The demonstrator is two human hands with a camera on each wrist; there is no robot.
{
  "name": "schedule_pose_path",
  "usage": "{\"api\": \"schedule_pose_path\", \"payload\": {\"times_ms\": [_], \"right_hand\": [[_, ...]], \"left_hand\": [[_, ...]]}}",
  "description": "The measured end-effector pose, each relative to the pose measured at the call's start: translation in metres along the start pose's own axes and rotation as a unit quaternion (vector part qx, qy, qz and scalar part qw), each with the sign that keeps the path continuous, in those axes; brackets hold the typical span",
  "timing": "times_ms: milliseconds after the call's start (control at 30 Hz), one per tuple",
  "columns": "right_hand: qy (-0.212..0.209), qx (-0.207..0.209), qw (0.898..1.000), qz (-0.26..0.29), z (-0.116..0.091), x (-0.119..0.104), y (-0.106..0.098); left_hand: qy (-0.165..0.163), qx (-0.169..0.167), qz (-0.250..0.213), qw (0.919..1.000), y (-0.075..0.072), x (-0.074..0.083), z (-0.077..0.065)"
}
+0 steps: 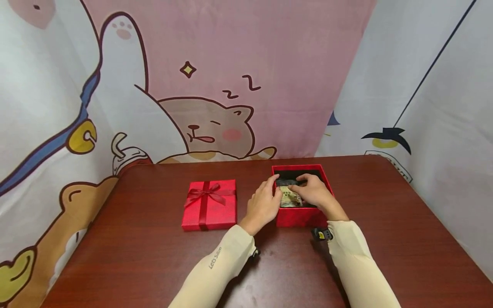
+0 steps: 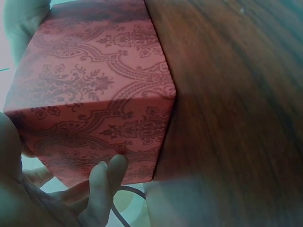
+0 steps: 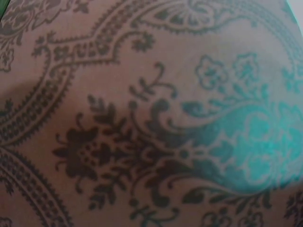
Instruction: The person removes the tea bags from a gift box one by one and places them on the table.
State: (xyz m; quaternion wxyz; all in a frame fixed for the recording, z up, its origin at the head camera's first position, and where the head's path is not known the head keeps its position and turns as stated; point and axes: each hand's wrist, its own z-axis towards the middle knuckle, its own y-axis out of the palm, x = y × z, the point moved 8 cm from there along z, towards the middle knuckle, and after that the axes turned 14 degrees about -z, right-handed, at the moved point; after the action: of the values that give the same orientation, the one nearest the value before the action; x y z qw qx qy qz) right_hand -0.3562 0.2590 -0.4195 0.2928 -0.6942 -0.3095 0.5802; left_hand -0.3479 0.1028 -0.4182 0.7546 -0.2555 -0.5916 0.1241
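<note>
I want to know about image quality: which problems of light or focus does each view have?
Head view: mostly clear, soft sheen on the table, dark shadows beside the sleeves; left wrist view: hazy, the box paler than in the head view, wood grain blurred; right wrist view: the box's pattern dim at left, with a turquoise patch at right.

The left sleeve (image 1: 215, 267) reads "Let's" plus a second word, blurred after its S. Two Zs stand on the pink curtain (image 1: 292, 72). The packet's (image 1: 289, 197) characters are too small to read.
</note>
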Motion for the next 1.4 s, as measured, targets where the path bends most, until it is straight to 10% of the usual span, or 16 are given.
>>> {"api": "schedule_pose_path", "payload": {"times_ms": [1400], "right_hand": [[-0.071,0.026,0.997,0.001,-0.007,-0.012,-0.002]], "left_hand": [[0.013,-0.006,0.002,0.9999,-0.004,0.0,0.0]]}}
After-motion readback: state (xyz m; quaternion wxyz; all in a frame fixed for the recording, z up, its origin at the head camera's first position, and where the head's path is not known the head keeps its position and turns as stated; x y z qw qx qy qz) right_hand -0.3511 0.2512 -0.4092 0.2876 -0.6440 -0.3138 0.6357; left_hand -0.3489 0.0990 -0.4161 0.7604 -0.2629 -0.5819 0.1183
